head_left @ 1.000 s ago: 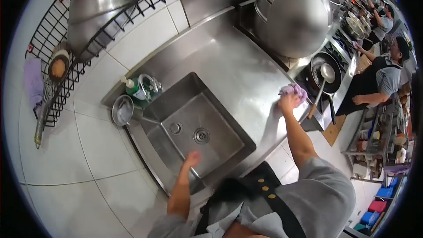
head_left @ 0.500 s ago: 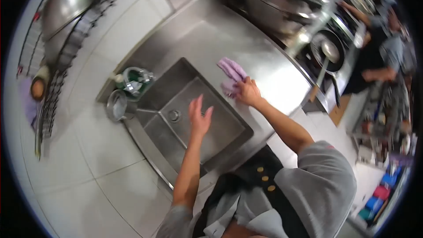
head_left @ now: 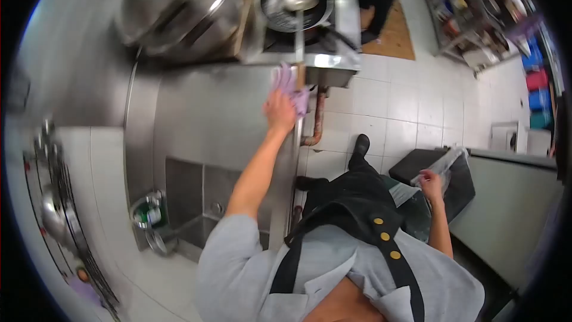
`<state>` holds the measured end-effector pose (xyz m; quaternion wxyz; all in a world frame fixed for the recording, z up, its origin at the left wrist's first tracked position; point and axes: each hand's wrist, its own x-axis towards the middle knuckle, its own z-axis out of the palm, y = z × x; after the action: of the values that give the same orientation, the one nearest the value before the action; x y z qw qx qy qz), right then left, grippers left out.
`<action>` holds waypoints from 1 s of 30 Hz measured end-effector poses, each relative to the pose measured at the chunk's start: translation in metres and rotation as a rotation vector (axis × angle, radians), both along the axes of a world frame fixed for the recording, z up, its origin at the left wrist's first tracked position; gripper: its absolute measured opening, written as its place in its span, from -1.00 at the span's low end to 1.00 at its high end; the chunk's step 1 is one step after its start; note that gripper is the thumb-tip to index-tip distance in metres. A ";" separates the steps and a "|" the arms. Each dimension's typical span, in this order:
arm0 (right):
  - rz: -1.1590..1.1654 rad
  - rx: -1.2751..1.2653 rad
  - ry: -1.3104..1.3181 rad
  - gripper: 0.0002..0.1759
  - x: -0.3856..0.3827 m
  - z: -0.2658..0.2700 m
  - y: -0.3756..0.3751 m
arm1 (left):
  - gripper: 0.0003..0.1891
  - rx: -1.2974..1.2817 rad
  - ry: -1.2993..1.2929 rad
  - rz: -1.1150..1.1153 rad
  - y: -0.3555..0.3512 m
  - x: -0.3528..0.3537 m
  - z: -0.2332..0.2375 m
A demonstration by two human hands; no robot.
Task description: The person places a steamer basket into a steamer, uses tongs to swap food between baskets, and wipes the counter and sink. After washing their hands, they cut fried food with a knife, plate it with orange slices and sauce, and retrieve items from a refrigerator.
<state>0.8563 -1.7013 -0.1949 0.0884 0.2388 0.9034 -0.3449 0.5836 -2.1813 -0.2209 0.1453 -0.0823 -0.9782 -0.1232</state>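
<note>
View down from a person's head in a kitchen, with 2 bare hands reaching away from the body. The left hand is on a purple cloth, fingers bent and pressed together on it, bunching it against the counter. The cloth is now at the counter's outer edge, in the corner beside the stove, with folds on both sides of the fingers. That puts the contact just beside the wooden handle of a ladle, which lies across a black pan and sticks out past the stove's front, so there is little free room around the cloth.

The right hand is well apart, low on the other side of the body, near clear plastic on a black bin. Its fingers look partly curled, but blur hides whether they pinch the plastic. The sink is nearer the body, beside the left forearm.
</note>
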 end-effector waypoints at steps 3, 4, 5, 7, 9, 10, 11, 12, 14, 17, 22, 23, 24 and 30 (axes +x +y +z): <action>-0.023 -0.093 -0.115 -0.76 0.032 -0.023 0.030 | -0.71 -0.027 -0.344 0.207 -0.004 0.000 0.013; -0.015 -0.106 -0.257 -0.74 0.031 -0.026 0.044 | -0.72 0.135 -0.330 0.324 0.031 0.000 0.066; 0.011 -0.152 -0.244 -0.72 0.024 -0.024 0.055 | -0.74 0.749 -0.571 0.350 0.010 -0.001 0.048; -0.035 -0.176 -0.166 -0.74 0.009 -0.033 0.102 | -0.59 0.258 -0.444 0.170 0.007 0.005 0.055; -0.271 -0.184 -0.024 -0.77 -0.008 -0.001 0.148 | -0.45 -0.098 -0.442 0.304 -0.063 -0.015 0.008; -0.371 -0.244 0.044 -0.78 -0.016 0.020 0.175 | -0.47 -0.257 -0.721 0.356 -0.017 -0.019 0.081; -0.468 -0.303 0.113 -0.78 -0.024 0.041 0.202 | -0.54 -0.253 -0.713 0.511 0.022 -0.018 0.134; -0.548 -0.419 0.184 -0.80 -0.031 0.063 0.227 | -0.60 -0.184 -0.775 0.458 0.036 -0.035 0.148; -0.649 -0.642 0.343 -0.79 -0.055 0.161 0.261 | -0.69 0.134 -0.929 0.246 0.108 -0.060 0.182; -0.617 -0.628 0.562 -0.76 -0.089 0.233 0.314 | -0.76 0.624 -1.308 -0.309 0.302 -0.101 0.207; -0.475 -0.636 1.097 -0.75 -0.163 0.260 0.405 | -0.62 0.339 -1.291 -0.850 0.561 -0.188 0.157; -0.428 -0.734 1.216 -0.77 -0.175 0.249 0.423 | -0.58 0.304 -1.186 -0.928 0.609 -0.202 0.149; -0.212 -0.988 1.391 -0.80 -0.194 0.215 0.451 | -0.56 0.369 -1.109 -1.054 0.660 -0.219 0.140; -0.698 -0.435 0.244 -0.49 -0.236 0.028 0.477 | -0.69 0.666 -0.567 -1.357 1.003 -0.295 0.199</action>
<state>0.6207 -1.2241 -0.1671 -0.0929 0.4634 0.6784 -0.5625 0.2885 -1.1779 -0.0221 -0.1982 -0.5762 -0.6265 -0.4859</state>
